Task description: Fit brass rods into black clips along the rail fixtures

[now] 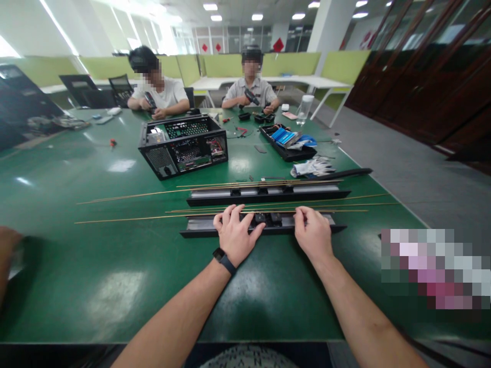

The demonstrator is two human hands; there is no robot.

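Observation:
My left hand point(237, 236), with a dark band on its wrist, lies across the near black rail point(199, 234) with its fingers spread. Its fingertips reach the thin brass-coloured rods point(126, 220) that run along this rail. Farther right, my right hand point(315, 230) is closed in a pinch over the same rail, beside the rods; what is between its fingertips is hidden. Small black blocks point(275, 219) sit in the rail's grey channel between my hands. Behind it lies a similar far rail point(268, 197), with more thin rods along its back edge.
An open black computer case point(184, 148) stands beyond the rails. At right are a black tray point(282, 151) with blue items, white gloves point(312, 167) and a clear bottle point(305, 110). Two people sit across the green table point(115, 286). Another person's arm point(5, 255) shows at left.

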